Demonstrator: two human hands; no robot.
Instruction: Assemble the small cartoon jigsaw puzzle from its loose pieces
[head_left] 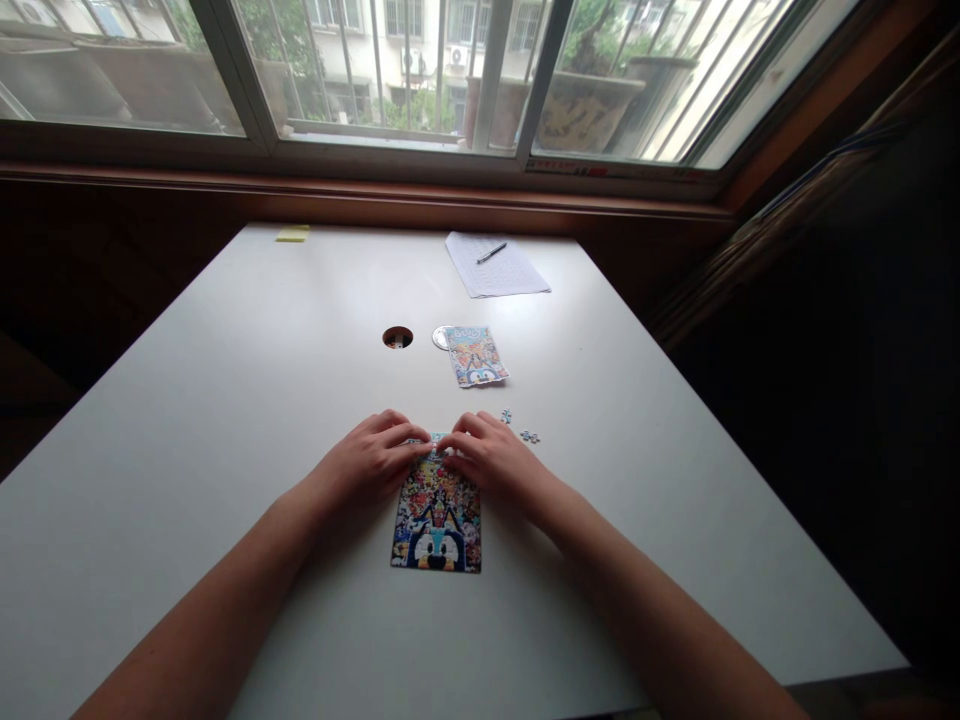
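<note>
A small jigsaw puzzle [436, 520] lies flat on the white table, mostly assembled, with a blue cartoon dog's face along its lower part. Over its upper left corner, my left hand [381, 452] has its fingers bent and closed against the puzzle's edge. My right hand [484, 455] covers the upper right corner, its thumb and fingers drawn together at the top row. The fingertips of both hands nearly meet there and hide most of that row. Whether a separate piece sits between my right fingertips is hidden. Loose puzzle pieces [530, 437] rest just beyond my right hand.
Past my hands lies a picture card [478, 356] with the same design, overlapping a round silvery disc [440, 338]. A cable hole [397, 338] opens in the table [247, 420]. Toward the window are paper sheets [517, 278], a pen [492, 253] and yellow sticky notes [292, 234].
</note>
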